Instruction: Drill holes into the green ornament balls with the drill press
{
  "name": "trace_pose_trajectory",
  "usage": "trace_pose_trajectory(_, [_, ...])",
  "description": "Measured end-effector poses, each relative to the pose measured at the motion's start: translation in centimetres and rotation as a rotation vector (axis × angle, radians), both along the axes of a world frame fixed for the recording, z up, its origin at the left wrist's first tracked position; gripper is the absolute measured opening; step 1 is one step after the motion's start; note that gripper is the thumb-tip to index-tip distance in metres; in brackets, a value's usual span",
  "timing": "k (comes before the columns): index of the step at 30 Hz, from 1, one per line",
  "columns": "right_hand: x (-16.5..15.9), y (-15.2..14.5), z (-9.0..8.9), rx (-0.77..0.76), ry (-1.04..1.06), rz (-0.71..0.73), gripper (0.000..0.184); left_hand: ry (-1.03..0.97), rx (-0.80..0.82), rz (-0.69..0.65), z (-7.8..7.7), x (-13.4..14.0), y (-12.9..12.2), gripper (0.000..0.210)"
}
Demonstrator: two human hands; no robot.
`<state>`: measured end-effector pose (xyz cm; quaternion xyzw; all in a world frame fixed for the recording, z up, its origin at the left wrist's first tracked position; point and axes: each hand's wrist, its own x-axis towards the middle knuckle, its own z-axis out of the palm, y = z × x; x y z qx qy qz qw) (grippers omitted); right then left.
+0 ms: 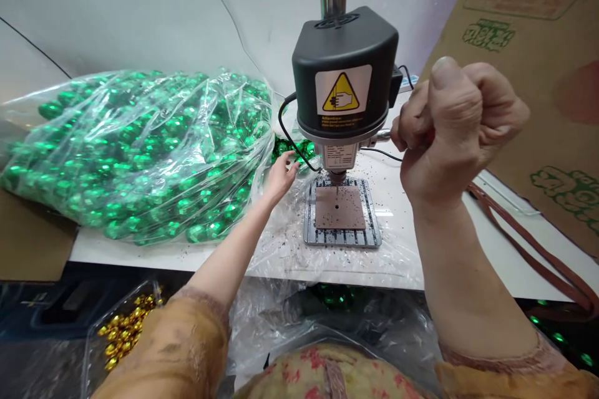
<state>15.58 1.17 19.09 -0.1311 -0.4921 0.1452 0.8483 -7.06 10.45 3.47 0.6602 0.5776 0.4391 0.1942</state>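
My right hand (pixel 449 131) is closed in a fist round the metal feed lever (pixel 384 136) at the side of a small drill press (pixel 346 75). The drill bit (pixel 337 189) points down above a brown square board (pixel 340 215) with a small dark hole, lying on the slotted metal base (pixel 311 234). My left hand (pixel 282 176) reaches to shiny green faceted beads (pixel 306 151) at the mouth of a clear plastic bag (pixel 262 190). Its fingers are apart, beside the beads; their far sides are partly hidden.
Black shavings lie round the base on the white table (pixel 187 255). A cardboard box (pixel 528 31) stands at the right, near a brown strap (pixel 528 249). A black cord (pixel 282 121) loops left of the drill. Below the table, gold beads (pixel 126 330) lie in a clear container.
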Motion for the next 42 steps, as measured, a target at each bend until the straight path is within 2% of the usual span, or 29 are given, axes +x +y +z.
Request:
trace_pose_trajectory(2, [0.0, -0.1, 0.0, 0.000, -0.008, -0.014, 0.042, -0.048, -0.114, -0.084, -0.7, 0.3, 2.4, 0.029])
trace_pose_trajectory(4, [0.1, -0.2, 0.0, -0.004, -0.020, -0.019, 0.043, -0.081, -0.159, -0.167, -1.4, 0.8, 3.5, 0.027])
trace_pose_trajectory(5, [0.1, -0.3, 0.0, -0.008, -0.034, -0.021, 0.044, -0.099, -0.161, -0.179, -1.7, 1.0, 3.7, 0.026])
trace_pose_trajectory(7, [0.2, -0.5, 0.1, -0.022, -0.054, -0.026, 0.047, -0.211, -0.153, -0.119, -1.8, 1.2, 3.6, 0.026])
trace_pose_trajectory(11, [0.3, -0.5, -0.1, -0.037, -0.055, -0.019, 0.049, -0.708, -0.113, 0.020, -0.4, 0.7, 1.2, 0.031])
trace_pose_trajectory(13, [0.3, -0.3, -0.3, -0.021, -0.050, -0.012, 0.049, -0.876, -0.088, -0.005, 0.4, 0.4, -1.0, 0.035])
trace_pose_trajectory(15, [0.2, 0.0, -0.4, 0.020, -0.025, -0.011, 0.048, -0.943, -0.083, -0.058, 0.9, 0.4, -3.6, 0.037])
trace_pose_trajectory(19, [0.0, -0.1, -0.3, 0.024, -0.009, -0.021, 0.048, -0.856, -0.158, -0.126, 0.2, 1.8, -8.7, 0.045])
trace_pose_trajectory(22, [-0.1, -0.4, 0.0, 0.005, -0.020, -0.027, 0.050, -0.744, -0.204, -0.169, -1.1, 3.3, -10.7, 0.053])
trace_pose_trajectory(25, [-0.1, -0.6, 0.0, -0.045, -0.047, -0.071, 0.052, -0.674, -0.195, -0.235, -2.2, 4.4, -10.8, 0.056])
trace_pose_trajectory(29, [0.0, -0.7, -0.3, -0.101, -0.085, -0.094, 0.050, -0.583, -0.189, -0.288, -2.9, 5.0, -10.1, 0.054])
trace_pose_trajectory(37, [-0.1, -0.3, -0.3, -0.038, -0.075, -0.052, 0.046, -0.394, -0.133, -0.279, -3.7, 5.3, -9.8, 0.053])
trace_pose_trajectory(42, [-0.1, -0.6, -0.2, -0.020, -0.055, -0.022, 0.044, -0.217, -0.086, -0.251, -3.5, 5.6, -9.8, 0.056])
